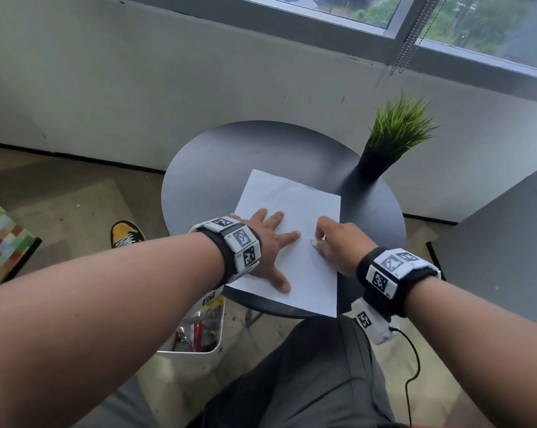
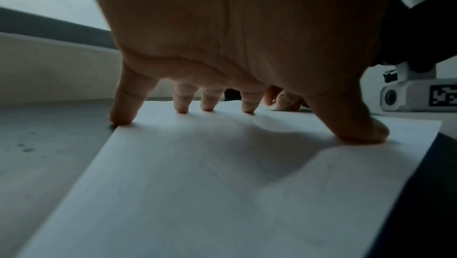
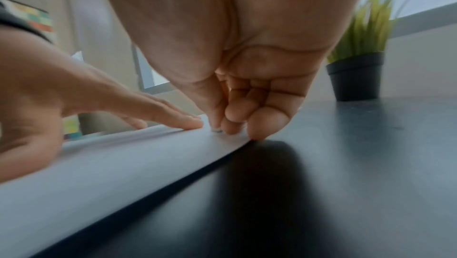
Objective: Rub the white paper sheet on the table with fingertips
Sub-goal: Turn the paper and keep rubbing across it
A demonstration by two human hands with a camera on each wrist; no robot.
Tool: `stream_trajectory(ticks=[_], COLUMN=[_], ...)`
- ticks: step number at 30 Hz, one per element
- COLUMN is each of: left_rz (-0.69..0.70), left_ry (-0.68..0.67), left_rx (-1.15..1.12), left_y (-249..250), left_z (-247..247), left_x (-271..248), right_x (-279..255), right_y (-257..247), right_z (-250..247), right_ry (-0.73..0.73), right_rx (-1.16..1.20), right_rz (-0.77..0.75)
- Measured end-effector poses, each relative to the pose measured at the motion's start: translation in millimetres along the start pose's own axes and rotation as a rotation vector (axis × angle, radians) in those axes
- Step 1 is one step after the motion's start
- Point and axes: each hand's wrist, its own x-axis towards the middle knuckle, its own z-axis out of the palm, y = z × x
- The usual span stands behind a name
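Note:
A white paper sheet (image 1: pixel 292 196) lies flat on the round dark table (image 1: pixel 230 149), reaching its near edge. My left hand (image 1: pixel 270 242) rests on the sheet's left half with fingers spread and straight; in the left wrist view its fingertips (image 2: pixel 181 108) and thumb press the paper (image 2: pixel 197 184). My right hand (image 1: pixel 326 233) is at the sheet's right side, fingers curled and bunched. In the right wrist view that hand (image 3: pixel 230 127) has its bunched tips touching the paper (image 3: pixel 99 164) near its right edge, holding nothing.
A black pot with a green grass plant (image 1: pixel 394 134) stands at the table's back right, close to the sheet's far corner. On the floor are a white bin of items (image 1: pixel 199 329) and a yellow shoe (image 1: pixel 126 233). A grey cabinet (image 1: pixel 508 257) stands to the right.

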Motion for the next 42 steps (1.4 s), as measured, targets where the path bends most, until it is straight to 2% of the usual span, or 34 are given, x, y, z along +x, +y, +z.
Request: stream_trajectory(ticks=[2, 6, 7, 9, 11, 12, 15, 16, 17, 20, 21, 25, 27, 30, 32, 35, 37, 40, 42], left_rz=[-0.012, -0.013, -0.014, -0.017, -0.022, -0.023, -0.023, -0.024, -0.025, -0.023, -0.023, -0.022, -0.02, -0.019, -0.018, -0.007, 0.0, 0.007, 0.008], left_ry=[-0.022, -0.048, -0.056, -0.074, -0.091, -0.101, -0.118, -0.12, -0.123, -0.123, -0.127, -0.143, -0.145, -0.146, -0.149, -0.15, -0.151, -0.144, -0.132], left_rx=[0.02, 0.036, 0.038, 0.025, 0.021, 0.02, 0.034, 0.043, 0.048, 0.05, 0.052, 0.069, 0.067, 0.062, 0.067, 0.074, 0.056, 0.045, 0.054], left_y=[-1, 5, 6, 7, 7, 7, 7, 7, 7, 8, 8, 9, 9, 8, 7, 6, 4, 3, 4], left_z=[1, -6, -7, -9, -11, -11, -11, -11, -10, -11, -11, -13, -13, -13, -13, -11, -10, -10, -9], left_x=[-1, -2, -2, -3, -3, -3, -2, -1, 0, 0, -1, -1, -1, 0, 0, 0, -2, -4, -5], right_x=[-9, -43, -40, -24, -15, -18, -52, -57, -55, -35, -37, -68, -59, -37, -40, -57, -40, -16, -21], right_y=[-9, -30, -27, -11, 2, 0, -27, -28, -24, 0, 2, -21, -13, 7, -6, -33, -27, -11, -26], right_z=[1, 7, 4, -4, -8, -4, 17, 18, 13, 0, 2, 17, 6, -6, 2, 17, 7, -1, 6], right_ry=[-0.038, -0.249, -0.243, -0.137, -0.029, -0.033, -0.238, -0.278, -0.26, -0.088, -0.076, -0.265, -0.251, -0.081, -0.096, -0.244, -0.206, -0.067, -0.097], right_rx=[-0.026, -0.069, -0.082, -0.057, -0.042, -0.062, -0.072, -0.068, -0.076, -0.082, -0.073, -0.074, -0.081, -0.079, -0.113, -0.088, -0.108, -0.094, -0.123], right_rz=[-0.092, -0.391, -0.381, -0.186, -0.087, -0.133, -0.406, -0.453, -0.437, -0.236, -0.225, -0.45, -0.378, -0.135, -0.182, -0.371, -0.309, -0.112, -0.194])
